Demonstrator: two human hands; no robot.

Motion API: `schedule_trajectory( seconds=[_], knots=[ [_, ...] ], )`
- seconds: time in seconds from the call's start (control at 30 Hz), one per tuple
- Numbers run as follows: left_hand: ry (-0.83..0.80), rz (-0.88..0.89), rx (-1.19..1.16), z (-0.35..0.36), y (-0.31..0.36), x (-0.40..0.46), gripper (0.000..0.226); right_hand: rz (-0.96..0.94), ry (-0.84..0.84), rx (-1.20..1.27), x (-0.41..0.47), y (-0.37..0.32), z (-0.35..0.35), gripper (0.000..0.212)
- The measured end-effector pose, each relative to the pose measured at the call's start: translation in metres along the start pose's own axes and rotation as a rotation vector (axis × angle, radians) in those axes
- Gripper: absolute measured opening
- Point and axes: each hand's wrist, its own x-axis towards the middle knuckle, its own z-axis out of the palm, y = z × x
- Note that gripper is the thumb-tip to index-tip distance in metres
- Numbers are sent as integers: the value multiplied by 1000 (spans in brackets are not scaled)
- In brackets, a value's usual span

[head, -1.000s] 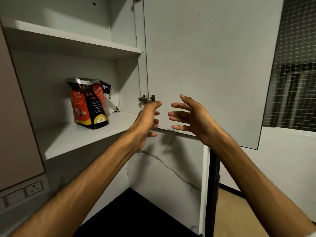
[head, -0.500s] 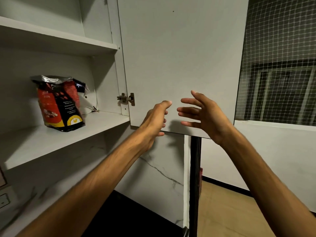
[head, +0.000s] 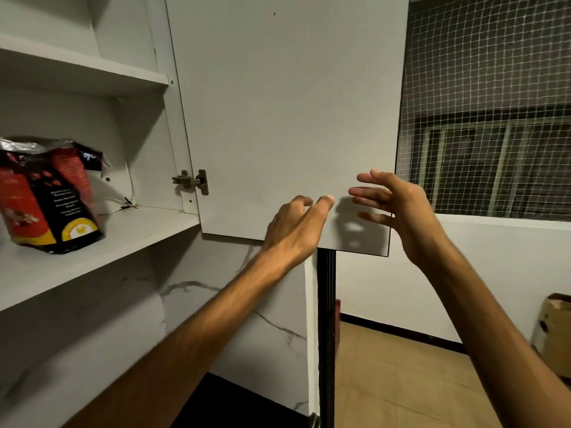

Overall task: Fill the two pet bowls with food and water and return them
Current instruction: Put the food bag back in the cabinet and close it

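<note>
A red and black pet food bag (head: 49, 196) with a crumpled silver top stands on the lower shelf (head: 123, 239) of an open wall cabinet, at the far left. The white cabinet door (head: 284, 118) hangs open in the middle of the view. My left hand (head: 293, 230) is raised with its fingertips against the door's lower part, holding nothing. My right hand (head: 392, 211) is spread open at the door's lower right corner, its fingers in front of the door's face. No pet bowls are in view.
An upper shelf (head: 83, 72) crosses the cabinet above the bag. A metal hinge (head: 191, 180) joins the door to the cabinet. Marble-patterned wall (head: 234, 319) lies below. A netted window (head: 488, 134) is at right, and a cardboard box (head: 556, 332) stands on the wooden floor.
The view has swung right, so the food bag slid to the left edge. Both hands moved right along the door toward its lower right corner.
</note>
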Motion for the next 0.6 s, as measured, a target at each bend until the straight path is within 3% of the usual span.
schedule_trajectory(
  seconds=[0.17, 0.4, 0.5, 0.6],
  knots=[
    [-21, 63, 75, 17, 2, 10, 63, -120, 126, -18, 13, 5, -19, 26],
    [72, 246, 251, 39, -6, 22, 70, -379, 372, -160, 29, 21, -28, 18],
    [159, 362, 385, 48, -9, 29, 78, -480, 501, -295, 36, 29, -27, 24],
    [170, 425, 442, 58, -11, 38, 89, -472, 501, -334, 43, 34, -25, 38]
  ],
)
